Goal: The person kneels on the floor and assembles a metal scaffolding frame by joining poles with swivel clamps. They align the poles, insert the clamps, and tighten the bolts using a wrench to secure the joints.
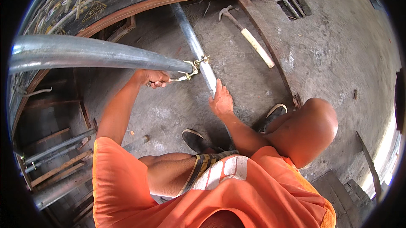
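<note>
Your left hand (154, 78) has its fingers clamped on a metal tool (179, 79); your right hand (222, 102) touches a pipe (186, 29), grip unclear.

Shows smooth, glossy metal on 2 pipes (101, 54) and their clamp (195, 69), rough matt concrete across the floor (330, 54), matt cloth on the shirt (275, 196).

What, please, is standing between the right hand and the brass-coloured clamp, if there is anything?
Nothing visible: between the right hand and the clamp there is only a bare stretch of the lower pipe. The hammer lies off to the right.
</note>
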A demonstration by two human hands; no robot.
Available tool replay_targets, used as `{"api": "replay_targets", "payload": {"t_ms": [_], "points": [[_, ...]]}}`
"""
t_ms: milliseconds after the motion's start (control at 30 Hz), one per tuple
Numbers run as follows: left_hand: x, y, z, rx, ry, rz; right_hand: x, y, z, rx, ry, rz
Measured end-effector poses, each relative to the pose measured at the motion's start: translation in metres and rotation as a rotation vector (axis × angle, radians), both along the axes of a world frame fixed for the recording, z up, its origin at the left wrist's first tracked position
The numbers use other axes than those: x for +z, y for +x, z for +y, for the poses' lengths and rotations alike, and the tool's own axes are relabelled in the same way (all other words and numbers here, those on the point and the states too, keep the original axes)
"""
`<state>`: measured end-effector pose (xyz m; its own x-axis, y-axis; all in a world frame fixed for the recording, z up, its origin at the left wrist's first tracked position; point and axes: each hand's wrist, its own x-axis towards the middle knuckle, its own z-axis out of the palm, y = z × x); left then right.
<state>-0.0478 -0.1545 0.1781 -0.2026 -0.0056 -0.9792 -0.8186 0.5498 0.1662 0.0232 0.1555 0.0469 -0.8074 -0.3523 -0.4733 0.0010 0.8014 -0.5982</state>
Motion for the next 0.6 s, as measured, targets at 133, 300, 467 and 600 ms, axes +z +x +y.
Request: {"api": "replay_targets", "payload": {"t_ms": [133, 300, 467, 600], "points": [[0.008, 0.021, 0.018, 0.091, -0.006, 0.063, -0.004, 0.003, 0.0, -0.005, -0.022, 0.024], [0.012, -0.003, 0.025, -0.172, -0.17, 0.047, -0.009, 0.004, 0.001, -0.013, -0.048, 0.055], [0.019, 0.009, 0.037, -0.137, -0.173, 0.08, -0.01, 0.004, 0.0, -0.01, -0.037, 0.057], [0.022, 0.032, 0.04, 0.003, -0.151, 0.106, -0.011, 0.005, -0.001, -0.022, -0.032, 0.082]]}}
